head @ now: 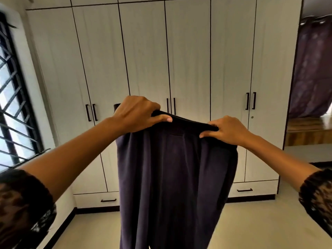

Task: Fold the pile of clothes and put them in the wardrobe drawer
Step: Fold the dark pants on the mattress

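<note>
Navy garment (170, 177) held up in front of a white wardrobe (188, 51).
White wood-grain doors fill the wall, all closed. The left drawer (97, 199) and right drawer (255, 188) along the bottom are closed too, so nothing inside them shows. The garment hangs full length in mid-air, clear of the pale floor (251, 221), its top edge stretched between two raised hands. The left hand (136, 114) grips the left end, fingers (143, 105) curled over the top and thumb underneath. The right hand (228, 130) grips the right end the same way, slightly lower. Both arms reach forward from dark patterned sleeves (27, 203).
</note>
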`<state>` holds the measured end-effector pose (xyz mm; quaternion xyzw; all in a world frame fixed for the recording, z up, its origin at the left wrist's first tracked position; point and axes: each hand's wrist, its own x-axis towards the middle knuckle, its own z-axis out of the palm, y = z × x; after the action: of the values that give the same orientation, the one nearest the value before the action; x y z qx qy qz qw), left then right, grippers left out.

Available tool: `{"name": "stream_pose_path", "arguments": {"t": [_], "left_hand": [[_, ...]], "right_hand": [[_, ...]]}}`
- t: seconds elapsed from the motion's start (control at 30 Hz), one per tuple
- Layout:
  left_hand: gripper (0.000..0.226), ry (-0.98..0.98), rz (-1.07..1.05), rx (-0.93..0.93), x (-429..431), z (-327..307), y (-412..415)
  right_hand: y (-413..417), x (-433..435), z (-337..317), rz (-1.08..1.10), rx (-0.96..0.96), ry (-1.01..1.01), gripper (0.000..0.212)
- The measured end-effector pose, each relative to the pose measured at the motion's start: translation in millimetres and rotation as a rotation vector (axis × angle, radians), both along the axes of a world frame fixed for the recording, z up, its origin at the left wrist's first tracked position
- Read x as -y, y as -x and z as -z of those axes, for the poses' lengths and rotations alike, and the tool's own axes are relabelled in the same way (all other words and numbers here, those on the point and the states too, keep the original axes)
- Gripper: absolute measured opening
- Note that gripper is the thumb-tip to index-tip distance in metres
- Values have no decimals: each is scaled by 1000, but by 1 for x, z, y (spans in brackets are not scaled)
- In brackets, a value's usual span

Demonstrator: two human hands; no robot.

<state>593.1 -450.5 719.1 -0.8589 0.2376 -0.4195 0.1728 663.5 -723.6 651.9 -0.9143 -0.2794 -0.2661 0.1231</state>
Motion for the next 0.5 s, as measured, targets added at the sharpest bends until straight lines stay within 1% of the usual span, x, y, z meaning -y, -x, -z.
{"name": "stream_pose_path", "arguments": {"t": [0.07,0.13,0.23,0.27,0.3,0.37,0.4,0.43,0.47,0.5], "left_hand": [[80,-58,40,30,-3,3,-2],[77,-98,69,67,-9,4,-4],[75,-121,22,81,-10,2,-1],[77,-122,3,66,-9,2,1],[81,-119,-10,49,-10,1,3],[87,-146,26,68,-14,1,4],[79,-193,78,85,-13,1,8],[59,-268,74,72,-14,0,14],[40,-378,117,69,-19,2,14],[52,-473,168,91,-22,3,12]], "right_hand": [[-5,2,-2,38,-72,50,45],[-11,3,-1,0,-178,46,32],[-20,3,5,-163,-517,-161,19],[-22,2,6,-186,-551,-189,15],[-24,3,4,-183,-523,-191,16],[-30,5,-4,-156,-457,-248,27],[-32,7,-10,-149,-452,-294,36],[-32,9,-17,-160,-461,-344,45],[-33,11,-25,-172,-480,-396,56],[-32,12,-31,-169,-510,-439,63]]}}
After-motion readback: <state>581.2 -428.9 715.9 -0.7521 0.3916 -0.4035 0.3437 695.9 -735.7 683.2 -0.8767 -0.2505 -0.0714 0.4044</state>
